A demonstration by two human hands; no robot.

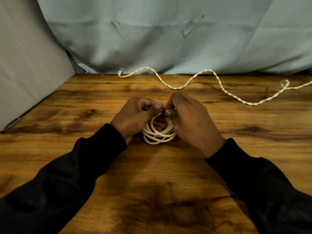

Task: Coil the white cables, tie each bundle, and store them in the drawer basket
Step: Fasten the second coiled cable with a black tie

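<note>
Coil [159,133] sits between both hands [135,115] (fingers pinching its top).

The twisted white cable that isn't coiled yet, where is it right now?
In the head view, the twisted white cable lies loose along the far edge of the wooden table, beyond both hands, trailing off to the right.

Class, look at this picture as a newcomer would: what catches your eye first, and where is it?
At the centre, the left hand and right hand pinch a small dark tie atop a coiled white cable. Behind them, a twisted white cable snakes loose along the wooden table's far edge.
</note>
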